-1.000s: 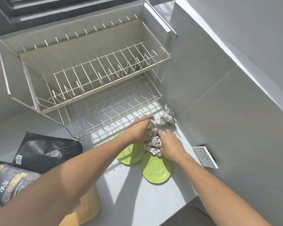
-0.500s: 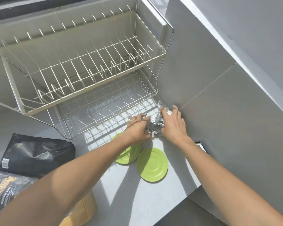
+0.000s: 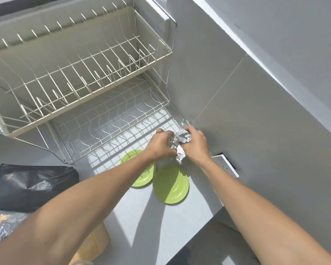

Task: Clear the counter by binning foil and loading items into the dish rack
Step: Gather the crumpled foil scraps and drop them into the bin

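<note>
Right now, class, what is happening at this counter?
A person is gathering crumpled foil between the left hand and right hand, beside the corner wall. Two green plates lie flat on the counter, one partly under the left arm. The two-tier dish rack holds nothing.

There was one view only, from a wide-angle camera worn on the person's head, so no second view shared the scene. It looked forward and steeply down into a corner where the grey tabletop (image 3: pixel 145 217) met the wall (image 3: pixel 256 111). Both forearms ran up from the bottom edge, close to the lens. The wire dish rack (image 3: pixel 80 77) filled the upper left, seen from above and in front, its straight wires bowed by the lens.
</note>
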